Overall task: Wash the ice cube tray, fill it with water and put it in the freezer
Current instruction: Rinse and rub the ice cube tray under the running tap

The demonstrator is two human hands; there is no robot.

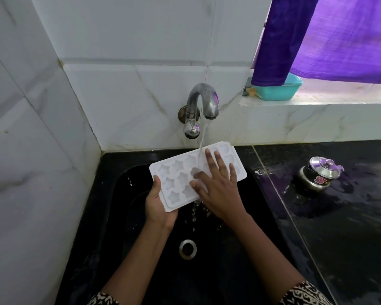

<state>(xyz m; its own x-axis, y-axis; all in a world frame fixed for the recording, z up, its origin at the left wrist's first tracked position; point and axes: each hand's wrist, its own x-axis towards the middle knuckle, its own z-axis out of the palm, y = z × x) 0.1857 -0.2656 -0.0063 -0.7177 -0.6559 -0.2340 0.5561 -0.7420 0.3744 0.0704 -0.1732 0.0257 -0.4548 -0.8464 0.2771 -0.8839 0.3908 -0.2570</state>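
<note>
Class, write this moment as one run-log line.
stage: washing | tap: running onto ice cube tray | left hand: grips tray end | right hand: flat on moulds | place: over sink

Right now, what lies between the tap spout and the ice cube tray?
Head view: only running water falls from the tap spout onto the ice cube tray.

A single wide-angle view from the person's head, tilted forward and down, close over the black sink (pixel 123 227). The ice cube tray (pixel 176 172) sits at frame centre, the tap (pixel 202 89) just above it; tiled wall (pixel 20 150) fills the left — counter (pixel 339 227) at right.
</note>
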